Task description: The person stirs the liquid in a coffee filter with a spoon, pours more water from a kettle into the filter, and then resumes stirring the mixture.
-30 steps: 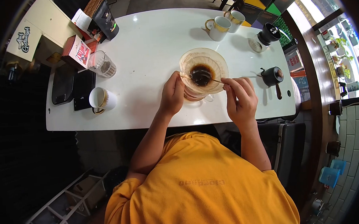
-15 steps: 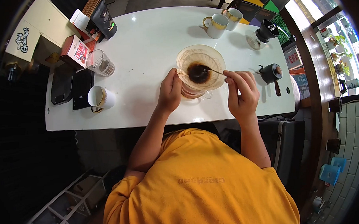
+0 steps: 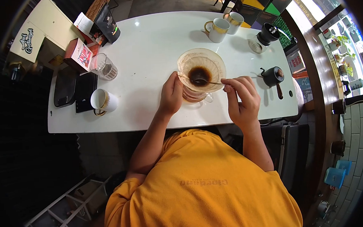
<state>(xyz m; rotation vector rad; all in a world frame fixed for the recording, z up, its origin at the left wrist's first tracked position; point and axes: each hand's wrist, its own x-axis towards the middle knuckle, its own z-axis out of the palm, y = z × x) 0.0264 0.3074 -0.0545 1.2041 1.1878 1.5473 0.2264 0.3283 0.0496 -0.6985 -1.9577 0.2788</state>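
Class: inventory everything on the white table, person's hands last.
Paper cone filter: 1, cream, middle
Glass server: 1, clear, under filter
Thin stirrer: 1, colour unclear, in filter
Gold-trimmed mugs: 3, white, upper right (two), left
Glass tumbler: 1, clear, left
Flat slabs: 2, black, left
Printed carton: 1, red-white, upper left
Tall pouch: 1, black, upper left
Glass-bottomed grinder: 1, black, upper right
Small handled pot: 1, black, right
Left hand: 1, bare, filter's edge
Right hand: 1, bare, on stirrer

One wide, fisheye-curved view looks forward and steeply down from the wearer's head, close above a yellow Giordano T-shirt (image 3: 202, 198). Beyond it, the white table's (image 3: 145, 49) near edge crosses just below mid-view; its far edge lies near the top.
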